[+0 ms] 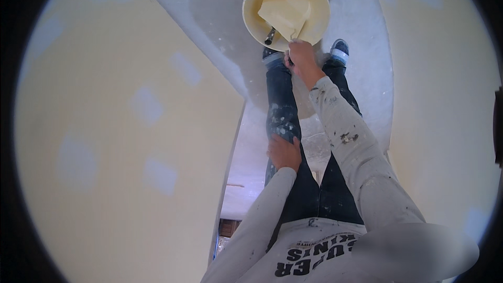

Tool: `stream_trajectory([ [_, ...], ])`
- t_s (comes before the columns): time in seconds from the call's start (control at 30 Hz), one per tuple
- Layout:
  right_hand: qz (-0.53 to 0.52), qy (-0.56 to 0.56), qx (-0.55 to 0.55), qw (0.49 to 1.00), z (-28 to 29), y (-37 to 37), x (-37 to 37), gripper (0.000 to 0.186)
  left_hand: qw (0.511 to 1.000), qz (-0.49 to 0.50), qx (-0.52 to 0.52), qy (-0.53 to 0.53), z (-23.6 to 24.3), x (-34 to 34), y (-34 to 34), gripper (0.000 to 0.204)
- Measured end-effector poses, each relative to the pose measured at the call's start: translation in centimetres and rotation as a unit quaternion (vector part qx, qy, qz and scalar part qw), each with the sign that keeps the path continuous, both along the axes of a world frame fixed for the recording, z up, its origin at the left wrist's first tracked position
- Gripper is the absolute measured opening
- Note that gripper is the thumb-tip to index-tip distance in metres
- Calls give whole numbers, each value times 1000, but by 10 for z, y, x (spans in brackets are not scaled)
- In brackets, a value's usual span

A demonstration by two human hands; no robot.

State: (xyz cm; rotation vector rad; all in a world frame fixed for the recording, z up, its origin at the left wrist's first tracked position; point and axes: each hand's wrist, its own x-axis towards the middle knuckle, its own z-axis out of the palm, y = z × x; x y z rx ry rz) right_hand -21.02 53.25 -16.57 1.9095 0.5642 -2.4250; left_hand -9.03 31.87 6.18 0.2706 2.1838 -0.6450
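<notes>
Beyond my feet stands a round cream bucket (251,27) with pale yellow paint (287,11) inside. My right hand (302,58) is closed round the dark handle of a paint roller (294,34) at the near rim. Its thin bent wire reaches into the bucket; I cannot make out the roller head. A second tool's black, paint-specked handle (270,36) leans inside the rim, left of my right hand. My left hand (284,153) lies on my paint-spotted left trouser leg near the knee, fingers stretched out and holding nothing.
A pale yellow wall (115,141) with lighter patches fills the left side; its edge runs beside my left leg. Another yellow wall (440,99) rises on the right. The grey floor (361,21) is spotted with paint. My shoes (340,48) stand close to the bucket.
</notes>
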Motion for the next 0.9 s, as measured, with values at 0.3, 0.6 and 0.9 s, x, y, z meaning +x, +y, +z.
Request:
stream_trajectory([
  [0.3, 257, 155, 510, 806, -311, 61, 49, 5, 996, -28, 10, -85, -25, -28, -29, 87],
  [0.6, 26, -84, -39, 995, -35, 31, -36, 10, 998, 15, -11, -55, -8, -3, -23, 87],
  [0.9, 39, -41, 26, 998, -87, 18, -4, 9, 998, -15, -18, -55, -15, -9, -15, 87],
])
